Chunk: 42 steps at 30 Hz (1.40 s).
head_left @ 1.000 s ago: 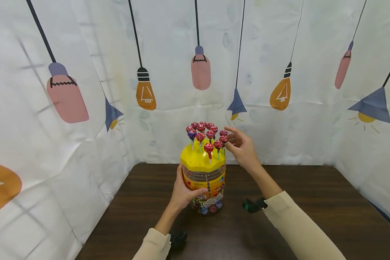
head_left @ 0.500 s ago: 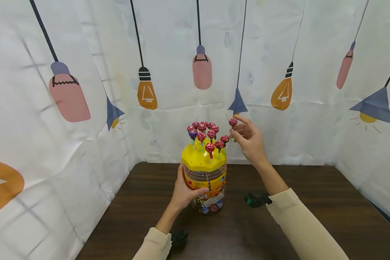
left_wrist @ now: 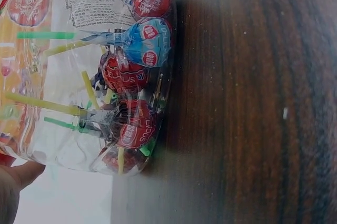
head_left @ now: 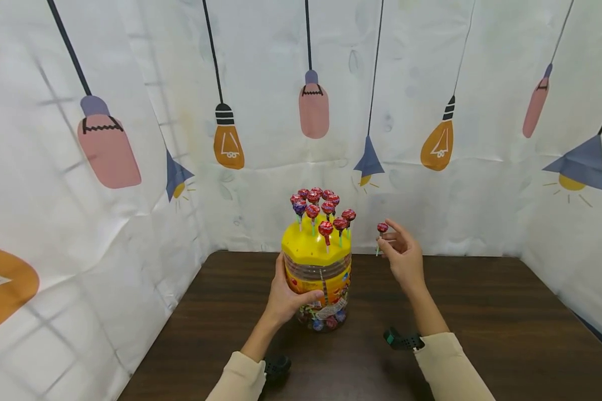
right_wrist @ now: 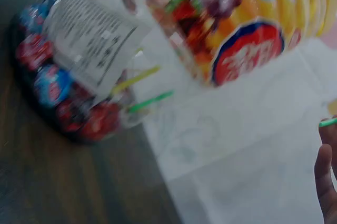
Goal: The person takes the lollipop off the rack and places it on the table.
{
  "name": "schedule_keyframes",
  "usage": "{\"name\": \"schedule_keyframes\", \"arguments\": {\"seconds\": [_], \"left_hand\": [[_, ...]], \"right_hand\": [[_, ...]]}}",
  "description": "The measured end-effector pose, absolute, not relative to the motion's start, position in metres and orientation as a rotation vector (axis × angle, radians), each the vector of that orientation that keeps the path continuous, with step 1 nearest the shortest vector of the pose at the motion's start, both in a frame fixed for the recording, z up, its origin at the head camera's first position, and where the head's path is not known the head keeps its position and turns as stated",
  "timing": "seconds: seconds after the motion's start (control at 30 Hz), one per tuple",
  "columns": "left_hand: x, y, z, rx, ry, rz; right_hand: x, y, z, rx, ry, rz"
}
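Observation:
A clear jar [head_left: 317, 287] with a yellow lid [head_left: 308, 248] stands on the table, several red lollipops and a purple one [head_left: 299, 208] upright in the lid's holes. My left hand [head_left: 283, 298] grips the jar's left side, thumb across its front. To the right of the jar, my right hand [head_left: 405, 259] pinches a red-wrapped lollipop [head_left: 382, 228] by its stick, raised above the table and apart from the lid. In the left wrist view, loose lollipops [left_wrist: 129, 74] lie in the jar's bottom. The right wrist view catches the held lollipop's green stick [right_wrist: 328, 122] at its edge.
The jar rests on a dark wooden table [head_left: 461, 312]. Behind and on both sides hangs a white cloth [head_left: 271, 111] printed with lamps and bulbs. Each wrist wears a black band, one of them the right band [head_left: 402, 340].
My right hand has pulled a lollipop up out of the lid's right side, then carried it right and downward. My left hand keeps its grip on the jar.

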<state>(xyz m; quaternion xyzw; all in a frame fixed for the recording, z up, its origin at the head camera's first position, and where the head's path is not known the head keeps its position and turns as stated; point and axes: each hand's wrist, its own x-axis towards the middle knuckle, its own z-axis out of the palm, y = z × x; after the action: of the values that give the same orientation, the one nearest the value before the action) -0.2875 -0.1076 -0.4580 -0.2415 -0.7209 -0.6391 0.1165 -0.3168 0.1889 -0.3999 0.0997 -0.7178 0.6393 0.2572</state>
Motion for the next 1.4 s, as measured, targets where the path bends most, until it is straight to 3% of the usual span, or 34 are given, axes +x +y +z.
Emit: {"name": "schedule_keyframes", "arguments": {"seconds": [0.27,1.4], "left_hand": [[-0.289,-0.106,-0.461,-0.711,-2.100,-1.854],[-0.289,-0.108,-0.462,-0.747,-2.097,-1.835]], "right_hand": [[-0.317,0.212,-0.433,0.174,-1.961,1.759],[-0.329,0.248,-0.494,0.100,-2.462,1.814]]}}
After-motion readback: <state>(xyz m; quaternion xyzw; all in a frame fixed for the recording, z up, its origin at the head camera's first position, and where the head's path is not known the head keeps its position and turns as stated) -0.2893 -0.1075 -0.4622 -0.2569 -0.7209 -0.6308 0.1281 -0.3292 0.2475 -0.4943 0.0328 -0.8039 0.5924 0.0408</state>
